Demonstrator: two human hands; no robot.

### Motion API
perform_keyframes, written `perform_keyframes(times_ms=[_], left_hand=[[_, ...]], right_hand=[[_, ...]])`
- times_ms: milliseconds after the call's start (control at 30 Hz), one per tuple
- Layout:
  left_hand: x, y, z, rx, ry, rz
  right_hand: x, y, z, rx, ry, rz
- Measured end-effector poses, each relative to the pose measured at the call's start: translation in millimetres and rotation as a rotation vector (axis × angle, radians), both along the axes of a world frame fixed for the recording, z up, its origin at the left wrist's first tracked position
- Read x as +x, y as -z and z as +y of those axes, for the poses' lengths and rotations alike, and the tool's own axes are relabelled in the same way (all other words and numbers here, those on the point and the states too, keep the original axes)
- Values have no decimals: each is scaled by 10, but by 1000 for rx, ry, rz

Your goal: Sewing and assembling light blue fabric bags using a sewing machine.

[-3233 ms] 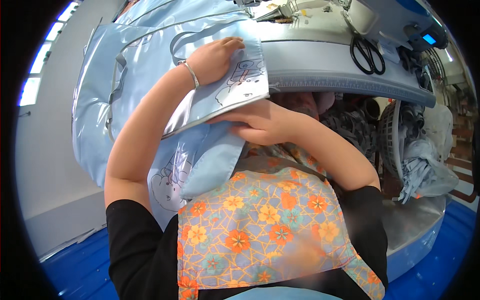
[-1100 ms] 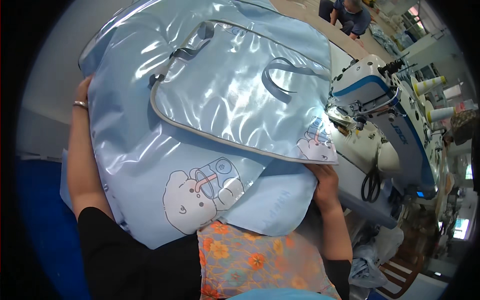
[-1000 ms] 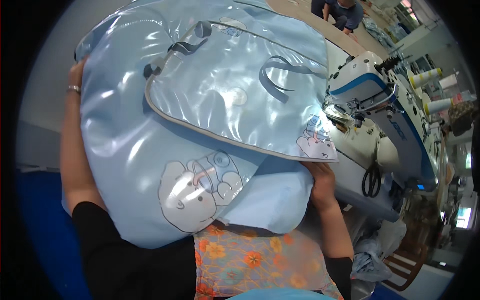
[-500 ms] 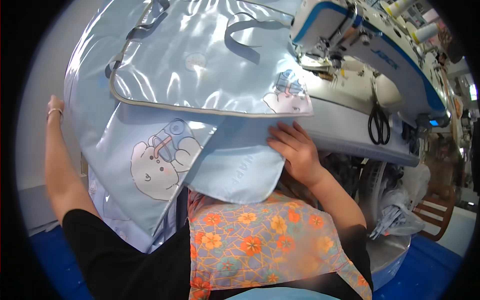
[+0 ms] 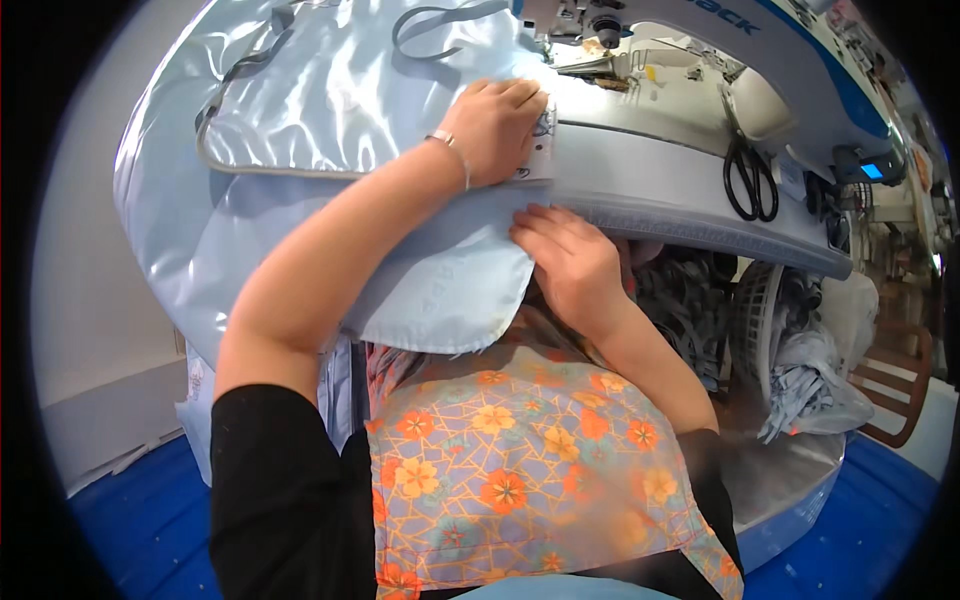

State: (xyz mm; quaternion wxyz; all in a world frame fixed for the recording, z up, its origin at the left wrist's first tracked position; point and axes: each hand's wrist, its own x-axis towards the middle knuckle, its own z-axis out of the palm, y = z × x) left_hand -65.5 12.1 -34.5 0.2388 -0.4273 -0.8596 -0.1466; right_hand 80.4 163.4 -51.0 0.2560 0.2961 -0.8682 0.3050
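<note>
A glossy light-blue panel point(image 5: 300, 125) with grey edging and loose grey straps lies left of the sewing machine point(image 5: 690, 20). Over its right corner, by the machine's needle area, my left hand point(image 5: 492, 130) is closed with bent fingers; most of the printed picture there is hidden. Beneath the panel, a matte light-blue cloth piece point(image 5: 450, 290) with a rounded lower corner hangs toward my lap. My right hand point(image 5: 575, 265) has its fingers together on the right edge of this piece, thumb out of sight. More glossy light-blue sheet point(image 5: 170, 220) spreads to the left.
Black-handled scissors point(image 5: 750, 180) lie on the machine bed, right of my hands. Below the table edge point(image 5: 700, 225) stand a plastic basket point(image 5: 757, 320) and a clear bag of grey-blue strips point(image 5: 805, 390). A brown wooden chair point(image 5: 890, 385) is at the far right.
My left hand has come from the far left edge to the panel's right corner. The printed bear flap at the lower left no longer shows. My right hand remains at the cloth edge.
</note>
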Motion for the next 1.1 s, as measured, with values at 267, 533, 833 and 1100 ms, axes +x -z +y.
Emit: perform_keyframes(times_ms=[267, 533, 833, 1100], left_hand=[[-32, 65, -1, 2, -19, -71], [-206, -20, 42, -64, -77, -142], [-378, -33, 123, -34, -60, -80], [-625, -211, -238, 269, -172, 72]], right_hand=[[-86, 4, 185, -22, -46, -62], [-282, -20, 200, -68, -47, -81], [-635, -59, 335, -61, -71, -129], [-793, -230, 308, -31, -165, -196]])
